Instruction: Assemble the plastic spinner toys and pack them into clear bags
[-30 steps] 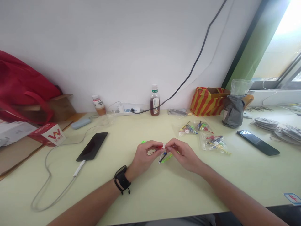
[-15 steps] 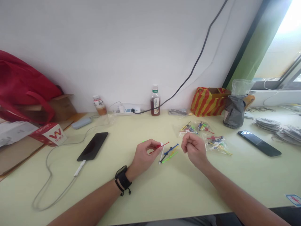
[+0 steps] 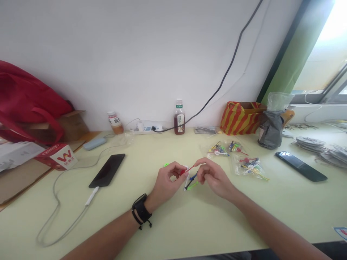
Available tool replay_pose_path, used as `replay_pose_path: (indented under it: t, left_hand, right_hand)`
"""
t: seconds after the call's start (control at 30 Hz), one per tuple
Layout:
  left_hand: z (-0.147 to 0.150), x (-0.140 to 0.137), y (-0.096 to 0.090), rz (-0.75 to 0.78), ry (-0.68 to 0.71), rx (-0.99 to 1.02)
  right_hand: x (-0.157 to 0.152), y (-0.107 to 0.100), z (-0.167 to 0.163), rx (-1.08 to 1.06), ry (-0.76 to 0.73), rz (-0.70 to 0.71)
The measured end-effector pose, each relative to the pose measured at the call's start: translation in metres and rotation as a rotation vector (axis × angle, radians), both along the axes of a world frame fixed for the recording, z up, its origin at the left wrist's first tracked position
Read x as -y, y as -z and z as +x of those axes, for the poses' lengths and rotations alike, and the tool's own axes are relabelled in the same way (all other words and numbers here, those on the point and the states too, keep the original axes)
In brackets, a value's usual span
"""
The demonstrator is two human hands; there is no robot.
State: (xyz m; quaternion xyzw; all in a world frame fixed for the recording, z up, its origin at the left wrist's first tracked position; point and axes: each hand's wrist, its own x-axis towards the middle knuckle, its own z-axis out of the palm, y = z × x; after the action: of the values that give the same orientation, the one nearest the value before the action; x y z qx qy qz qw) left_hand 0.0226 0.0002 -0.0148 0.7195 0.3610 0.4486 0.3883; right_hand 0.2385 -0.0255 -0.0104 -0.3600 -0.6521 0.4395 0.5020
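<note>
My left hand point(image 3: 168, 179), wearing a black watch point(image 3: 141, 208), pinches a red plastic arrow-shaped piece point(image 3: 184, 171) between thumb and fingers. Its thin red shaft points right. My right hand point(image 3: 214, 177) is close by, its index finger stretched to the tip of that shaft and apparently touching it. The other right fingers are curled, and I see nothing held in them. Beneath and between the hands lie loose arrow pieces: a white one point(image 3: 186, 184), a blue one point(image 3: 193, 177), a black one point(image 3: 189, 185) and a green one point(image 3: 193, 185). My right hand partly hides them.
Several clear bags of coloured pieces point(image 3: 251, 167) lie to the right, near a dark phone point(image 3: 300, 166). On the left are a charging phone point(image 3: 107, 170) and a red-white box point(image 3: 57, 156). A drink bottle point(image 3: 179, 119) and a power strip point(image 3: 149, 127) stand by the wall.
My right hand has moved left and extended its index finger to the red arrow's tip. My left hand keeps hold of the red arrow in nearly the same place.
</note>
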Motion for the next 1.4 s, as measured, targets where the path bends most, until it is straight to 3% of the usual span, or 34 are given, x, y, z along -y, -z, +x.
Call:
replay_pose_path:
  t: [0.1,0.33,0.73,0.8,0.97,1.1,1.4]
  left_hand:
    - [0.0,0.001,-0.002,-0.006,0.045,0.019]
    - [0.0,0.002,-0.007,-0.076,0.193,0.15]
    - [0.001,-0.005,-0.006,-0.357,0.183,0.341]
    - [0.001,-0.004,-0.007,-0.373,0.185,0.359]
    - [0.001,-0.005,-0.006,-0.391,0.171,0.375]
    - [0.001,-0.005,-0.006,-0.408,0.17,0.375]
    - [0.003,-0.002,-0.007,-0.423,0.215,0.345]
  right_hand:
    - [0.004,-0.004,-0.006,0.086,-0.074,-0.003]
    - [0.001,-0.004,-0.005,0.098,0.006,0.002]
    - [0.002,0.002,-0.002,0.155,0.074,0.133]
    - [0.003,0.001,-0.002,0.145,0.062,0.117]
    - [0.002,-0.009,0.004,0.21,-0.127,0.029]
    - [0.0,-0.01,0.003,0.156,-0.043,-0.018]
    - [0.003,-0.005,-0.008,0.212,-0.063,-0.026]
